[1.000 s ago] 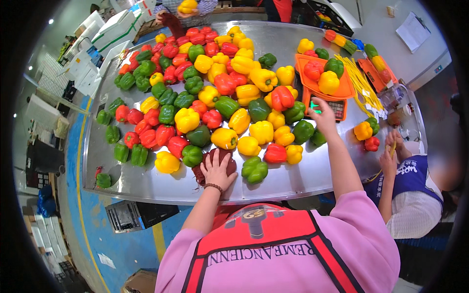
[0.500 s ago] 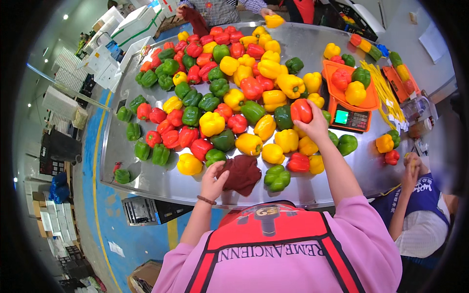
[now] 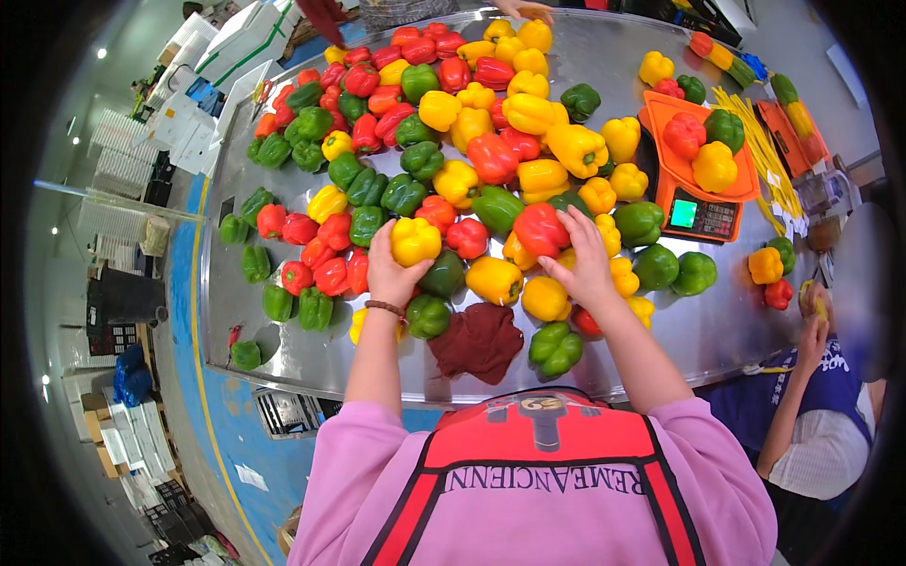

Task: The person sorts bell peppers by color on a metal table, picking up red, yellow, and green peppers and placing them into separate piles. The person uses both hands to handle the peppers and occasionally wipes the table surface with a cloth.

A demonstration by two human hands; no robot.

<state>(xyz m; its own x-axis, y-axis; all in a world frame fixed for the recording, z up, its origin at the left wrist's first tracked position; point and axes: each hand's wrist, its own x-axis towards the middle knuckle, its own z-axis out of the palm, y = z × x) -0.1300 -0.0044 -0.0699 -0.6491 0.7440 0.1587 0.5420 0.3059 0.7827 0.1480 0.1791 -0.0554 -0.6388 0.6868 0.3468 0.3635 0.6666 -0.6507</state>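
Beyond the cloth (image 3: 477,341): left hand (image 3: 388,275) cupping yellow pepper (image 3: 415,241), right hand (image 3: 591,268) cupping red pepper (image 3: 540,230); probably light, slick; grip flanks.

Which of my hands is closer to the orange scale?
Right: your right hand is at a red pepper, left of the orange scale; your left hand is farther left, at a yellow pepper.

Looks like a produce packing room to me: metal table (image 3: 722,321) beneath my left hand (image 3: 389,274) and right hand (image 3: 587,264), bell peppers (image 3: 493,158) heaped all around them, orange scale (image 3: 725,224) right of my right hand, co-worker (image 3: 832,451) in a blue apron (image 3: 819,382) further over. Well left of my left hand there's white boxes (image 3: 236,42) and blue floor (image 3: 241,424).
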